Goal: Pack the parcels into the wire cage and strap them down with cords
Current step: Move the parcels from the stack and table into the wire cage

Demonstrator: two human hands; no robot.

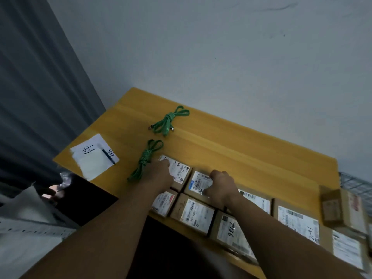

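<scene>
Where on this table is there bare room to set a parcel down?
Bare tabletop runs along the wall side, right of the far cord. A smaller patch lies between the paper and the near cord. The near edge is crowded with parcels.

The parcel at five o'clock has "7936" written in pen — small print on other labels is too blurry.

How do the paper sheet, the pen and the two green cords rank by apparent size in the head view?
1. paper sheet
2. near green cord and far green cord: alike, and nearness differs, so unranked
3. pen
</scene>
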